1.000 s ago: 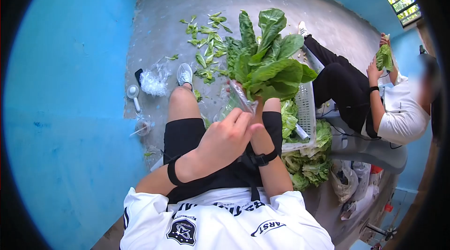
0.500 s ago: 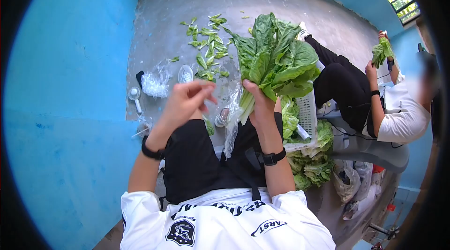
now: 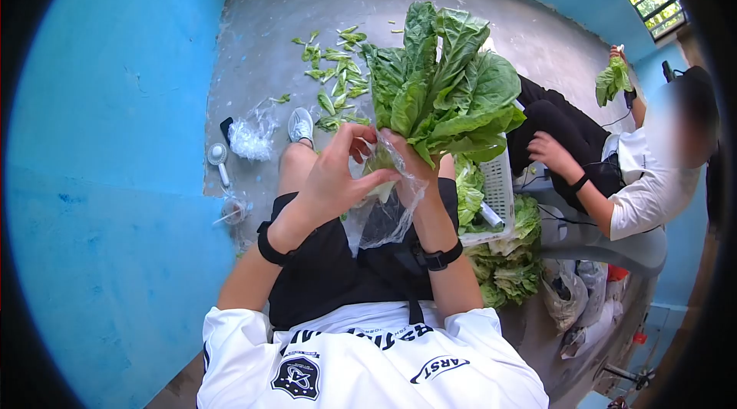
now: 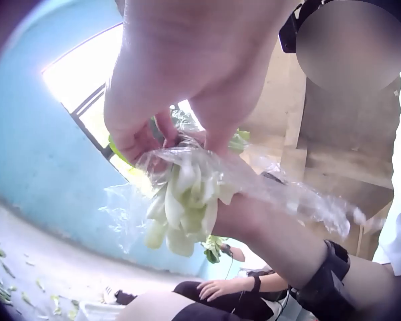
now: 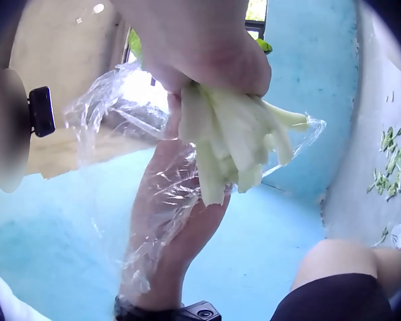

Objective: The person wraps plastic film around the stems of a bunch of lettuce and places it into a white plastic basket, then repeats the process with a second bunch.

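Observation:
A bunch of leafy green lettuce (image 3: 449,87) stands upright over my lap, its leaves spread at the top. My right hand (image 3: 414,157) grips it low around the stalks, whose pale cut ends (image 5: 230,140) point down in the right wrist view. Thin clear plastic film (image 3: 391,217) hangs about those stalks and drapes over the right wrist. Curled at the near side of the bunch, my left hand (image 3: 330,175) pinches the film between thumb and fingers. In the left wrist view the film (image 4: 207,167) lies across the stalk ends, with the fingertips partly hidden behind it.
At right a white basket (image 3: 499,186) holds more greens, with lettuce heads (image 3: 514,278) beside it. Torn leaves (image 3: 338,71) litter the floor ahead. Crumpled plastic (image 3: 253,136), a phone and a small handheld fan (image 3: 219,156) lie left. Another person (image 3: 645,156) sits right, holding lettuce.
My left hand swung away to the left, then came back to the film at the stalks. The bunch turned in my right hand. The other person lowered one hand toward their knee.

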Motion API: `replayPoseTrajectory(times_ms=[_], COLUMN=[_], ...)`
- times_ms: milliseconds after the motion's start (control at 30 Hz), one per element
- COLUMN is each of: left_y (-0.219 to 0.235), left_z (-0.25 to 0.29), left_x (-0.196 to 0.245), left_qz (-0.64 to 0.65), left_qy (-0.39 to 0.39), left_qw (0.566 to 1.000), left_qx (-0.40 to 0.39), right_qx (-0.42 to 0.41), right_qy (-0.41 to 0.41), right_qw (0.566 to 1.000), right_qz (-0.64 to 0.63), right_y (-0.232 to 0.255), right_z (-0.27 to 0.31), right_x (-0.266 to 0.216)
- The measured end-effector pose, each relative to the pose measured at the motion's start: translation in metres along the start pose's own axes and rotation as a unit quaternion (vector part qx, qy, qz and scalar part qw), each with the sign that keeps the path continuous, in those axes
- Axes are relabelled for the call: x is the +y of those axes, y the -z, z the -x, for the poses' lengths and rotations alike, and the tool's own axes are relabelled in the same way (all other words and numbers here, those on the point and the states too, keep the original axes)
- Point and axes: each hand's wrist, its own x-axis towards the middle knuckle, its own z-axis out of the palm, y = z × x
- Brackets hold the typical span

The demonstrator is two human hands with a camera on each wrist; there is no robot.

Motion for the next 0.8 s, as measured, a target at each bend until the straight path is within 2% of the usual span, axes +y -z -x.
replayPoseTrajectory(times_ms=[67, 133, 167, 233, 267, 333, 367, 433, 533, 667, 733, 800], left_y=[-0.001, 0.0, 0.0, 0.004, 0.005, 0.005, 0.001, -0.012, -0.02, -0.024, -0.022, -0.026], left_z=[0.002, 0.007, 0.008, 0.007, 0.008, 0.008, 0.01, 0.013, 0.013, 0.008, 0.003, 0.005], left_x=[0.0, -0.002, 0.0, 0.013, 0.013, 0.014, 0.009, -0.008, -0.016, -0.02, -0.011, -0.021], left_qz=[-0.039, -0.122, -0.121, -0.129, -0.129, -0.11, -0.11, -0.031, -0.023, -0.009, 0.017, 0.059], left_qy=[-0.013, -0.101, -0.102, -0.046, -0.045, -0.011, -0.009, 0.003, 0.024, 0.035, 0.081, 0.072], left_qw=[0.999, 0.987, 0.987, 0.99, 0.99, 0.991, 0.991, 0.996, 0.998, 0.998, 0.996, 0.995], left_qx=[0.026, 0.011, 0.011, -0.038, -0.037, -0.078, -0.078, -0.078, -0.055, -0.042, -0.042, -0.022], right_qx=[-0.015, -0.047, -0.048, -0.065, -0.065, 0.002, 0.002, 0.022, 0.022, 0.017, 0.005, -0.011], right_qy=[-0.009, 0.005, 0.005, -0.033, -0.034, -0.026, -0.028, 0.01, 0.01, 0.01, -0.013, -0.033], right_qw=[1.0, 0.998, 0.998, 0.995, 0.995, 0.994, 0.994, 0.999, 1.0, 0.999, 0.999, 0.999], right_qz=[0.004, -0.032, -0.031, -0.073, -0.073, -0.105, -0.105, -0.042, -0.009, -0.043, -0.039, -0.031], right_y=[-0.002, -0.008, -0.007, -0.002, -0.001, -0.004, -0.004, -0.01, -0.019, -0.018, -0.015, -0.015], right_z=[0.004, 0.012, 0.012, 0.009, 0.009, 0.007, 0.009, 0.013, 0.019, 0.017, 0.016, 0.015], right_x=[0.001, -0.004, -0.002, 0.004, 0.007, 0.012, 0.012, 0.005, -0.007, -0.002, -0.002, -0.001])
